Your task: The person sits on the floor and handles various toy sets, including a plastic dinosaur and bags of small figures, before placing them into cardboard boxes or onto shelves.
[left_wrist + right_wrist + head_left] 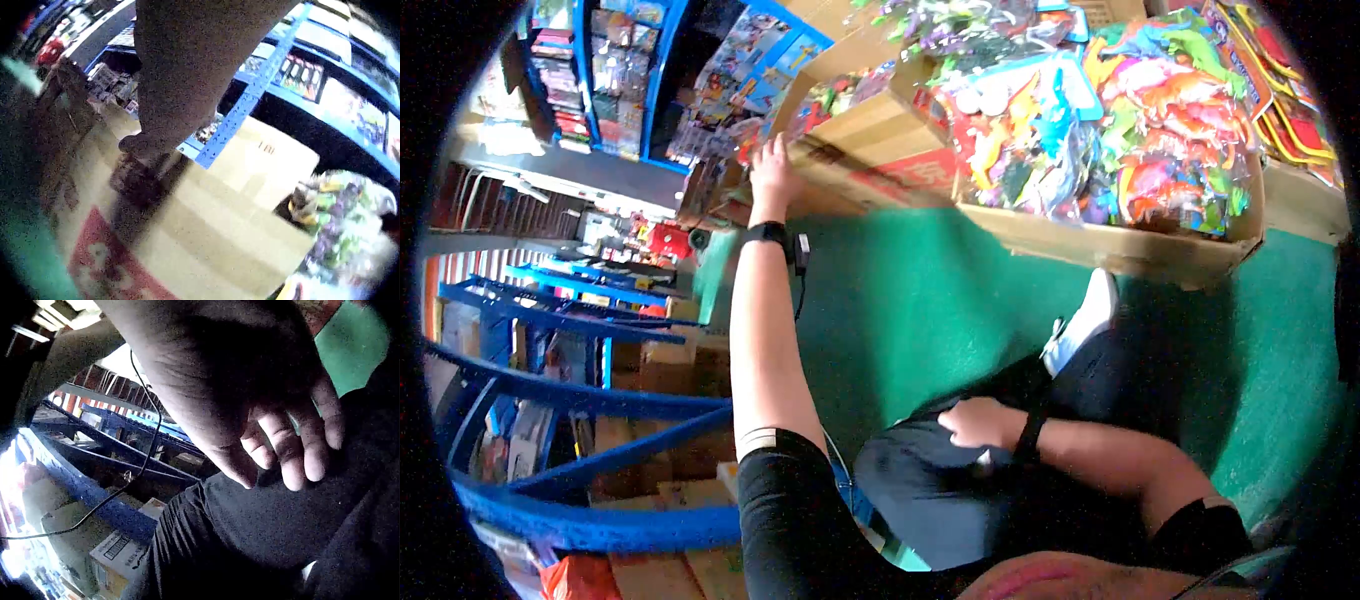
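Box, look: the cardboard box (870, 135) is showing plain brown board with a pale tape strip running along its top and a red print on its side. In the left wrist view (212, 237) it is appearing blurred, with the same tape band and red patch.
Box, place: it is sitting in the upper middle of the head view. It is lying against a larger carton (1100, 250), which is holding bright packets of toy dinosaurs (1160, 130) at the upper right. Both are standing on the green floor (920, 300).
Left hand: the left hand (772, 165) is reaching up and away on a straight arm and is resting on the near left corner of the box. A black strap (767, 232) is circling the wrist. In the left wrist view the hand (147, 147) is lying dark and blurred on the box top. Whether the fingers are spread flat or hooking over the edge cannot be told.
Right hand: the right hand (980, 422) is lying low in the frame on the person's thigh (930, 490), which is covered in black cloth. In the right wrist view (269, 406) the fingers (294, 450) are hanging loosely bent and close together, with the tips touching the cloth and holding nothing.
Surroundings: a white shoe (1085, 320) is showing just below the larger carton. Blue shelving (580, 290) with more cartons is filling the left side.
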{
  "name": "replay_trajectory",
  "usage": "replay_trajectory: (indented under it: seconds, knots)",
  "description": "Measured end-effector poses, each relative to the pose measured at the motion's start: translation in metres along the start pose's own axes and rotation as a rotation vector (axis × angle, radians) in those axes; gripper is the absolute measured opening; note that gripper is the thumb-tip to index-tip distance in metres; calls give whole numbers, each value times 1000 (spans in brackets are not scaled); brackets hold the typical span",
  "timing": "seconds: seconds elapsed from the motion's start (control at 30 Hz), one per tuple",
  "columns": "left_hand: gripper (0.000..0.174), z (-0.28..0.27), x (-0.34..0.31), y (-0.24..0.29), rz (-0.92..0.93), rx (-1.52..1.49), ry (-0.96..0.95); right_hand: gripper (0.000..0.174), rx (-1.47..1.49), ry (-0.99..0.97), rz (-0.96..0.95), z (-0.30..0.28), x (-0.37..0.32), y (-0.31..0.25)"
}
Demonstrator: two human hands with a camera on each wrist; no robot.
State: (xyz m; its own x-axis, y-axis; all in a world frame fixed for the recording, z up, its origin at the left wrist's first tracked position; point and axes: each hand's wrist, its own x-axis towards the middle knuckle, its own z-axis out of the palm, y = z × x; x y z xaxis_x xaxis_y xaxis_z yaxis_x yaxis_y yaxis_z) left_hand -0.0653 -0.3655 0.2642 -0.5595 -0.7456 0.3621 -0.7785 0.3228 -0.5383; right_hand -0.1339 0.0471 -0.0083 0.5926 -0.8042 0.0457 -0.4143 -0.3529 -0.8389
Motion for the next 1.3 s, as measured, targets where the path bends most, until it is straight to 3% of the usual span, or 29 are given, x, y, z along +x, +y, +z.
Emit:
replay_trajectory:
  seconds: [0.07,0.13,0.17,0.23,0.33,0.4,0.43,0.6,0.67,0.77,0.93,1.0,1.03,1.2,1.3]
  knots:
    - [62,1,32,13,102,-84,-102,14,13,71,-47,8,1,7]
    - [48,7,59,35,63,-144,-228,14,11,64,16,14,5,5]
    - [40,16,56,39,121,-179,-73,14,18,63,20,9,8,5]
    - [43,24,50,41,102,-235,-52,14,-3,-68,65,-1,7,-1]
    - [47,34,42,32,59,-272,-31,16,27,14,33,6,8,5]
    - [48,32,35,33,-5,-341,-113,17,42,-22,45,2,11,7]
    - [48,31,22,35,-39,-235,-93,19,45,-56,51,2,12,6]
    - [43,16,-34,38,-35,-341,-35,21,39,-94,49,-10,12,8]
    - [35,16,-77,42,-104,-358,47,24,8,-119,36,-9,13,2]
    - [18,3,-108,47,-53,-403,106,28,-18,-104,17,-9,17,4]
    - [16,10,-119,47,-28,-381,91,27,-50,-238,74,-4,28,11]
    - [15,10,-118,47,-26,-373,162,26,-16,-163,78,-6,23,6]
    - [26,8,-115,45,-46,-358,37,25,-26,-159,75,-1,27,10]
    - [15,19,-121,46,-71,-325,181,27,-15,-199,86,-13,25,-3]
    - [27,19,-117,57,-235,-329,307,29,-35,-187,66,-13,23,1]
